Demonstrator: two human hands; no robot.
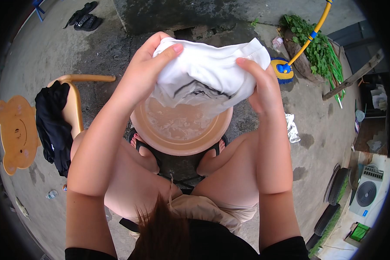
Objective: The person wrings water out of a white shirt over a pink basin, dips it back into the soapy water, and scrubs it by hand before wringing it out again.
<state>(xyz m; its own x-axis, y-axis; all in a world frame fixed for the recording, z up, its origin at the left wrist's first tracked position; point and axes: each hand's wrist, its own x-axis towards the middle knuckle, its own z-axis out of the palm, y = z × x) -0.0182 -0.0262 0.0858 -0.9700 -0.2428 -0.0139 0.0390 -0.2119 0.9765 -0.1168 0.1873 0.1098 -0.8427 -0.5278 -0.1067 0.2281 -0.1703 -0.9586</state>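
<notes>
left hand (145, 69) raised, fingers clenched | right hand (260, 84) raised, fingers clenched | forearms upright

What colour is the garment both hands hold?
White garment with a dark marking, seen in the head view.

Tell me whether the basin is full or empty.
Partly full: the tan basin holds soapy, foamy water below its rim, under the white cloth held by both hands.

basin (182, 145) rim partly hidden by cloth (212, 69)
</notes>
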